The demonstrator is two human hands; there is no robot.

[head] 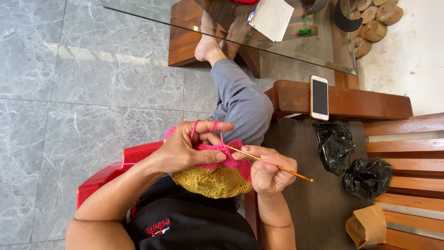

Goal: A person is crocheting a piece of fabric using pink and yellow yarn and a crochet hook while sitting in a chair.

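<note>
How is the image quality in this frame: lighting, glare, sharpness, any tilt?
Head view: even daylight, soft shadows; the glass tabletop shows reflections but no harsh glare. The left hand, right hand, crochet hook and pink-and-yellow crochet piece are sharp. The scene appears rotated sideways.

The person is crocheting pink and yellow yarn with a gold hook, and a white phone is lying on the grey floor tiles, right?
Not quite. The head view shows the white phone lying on the brown wooden bench arm, not the floor. The rest holds: the right hand works the thin gold crochet hook in the pink and yellow crocheted piece.
</note>
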